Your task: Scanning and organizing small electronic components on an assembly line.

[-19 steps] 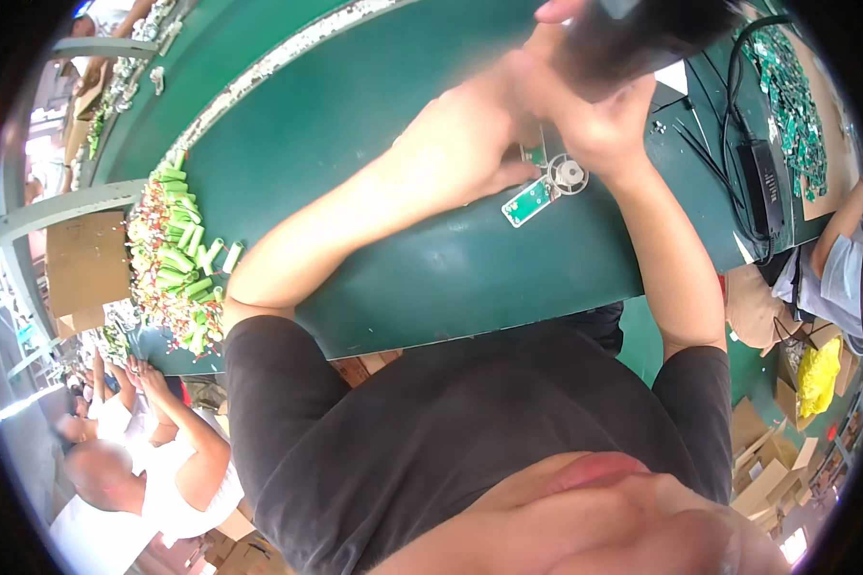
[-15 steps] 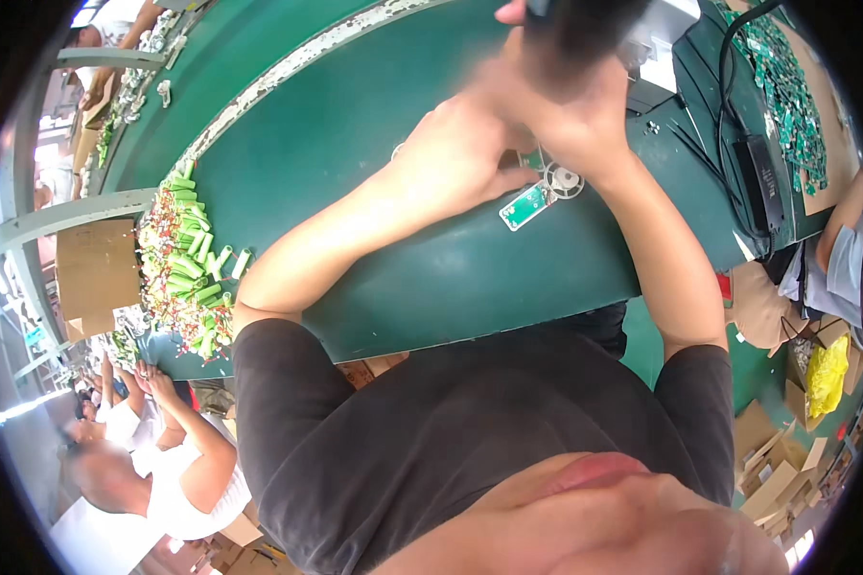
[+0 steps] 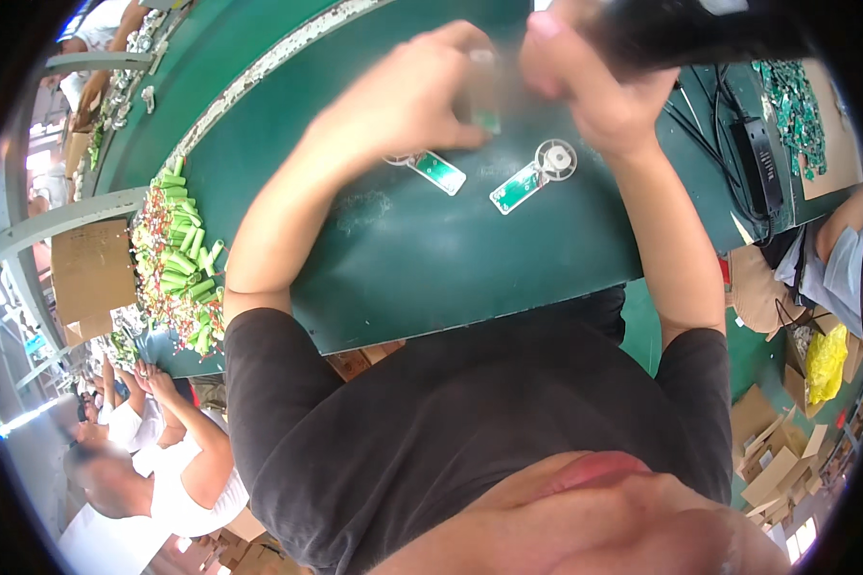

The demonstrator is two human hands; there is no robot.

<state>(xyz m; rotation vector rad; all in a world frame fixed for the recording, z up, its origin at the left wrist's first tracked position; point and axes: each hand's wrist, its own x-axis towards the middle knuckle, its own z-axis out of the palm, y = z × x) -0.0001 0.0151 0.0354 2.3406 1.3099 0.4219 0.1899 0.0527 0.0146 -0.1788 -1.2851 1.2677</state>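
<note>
In my left hand, a small green circuit board is pinched between thumb and fingers, blurred by motion. My right hand is closed at the lower end of a large black tool-like object, which is too close and smeared to name. Two assemblies lie on the table below my hands. The right one joins a green board to a round, spoked metal part. The left one has a similar board, its round end partly hidden by my left wrist.
Green tubular parts with wires are heaped at the table's left end. To the right lie a black power strip, cables and many small green boards. A cardboard box stands far left. Other people sit at both sides.
My hands have moved apart and the black object has swung right. My left hand has lifted a board off to the upper left. The left assembly has come into view.
</note>
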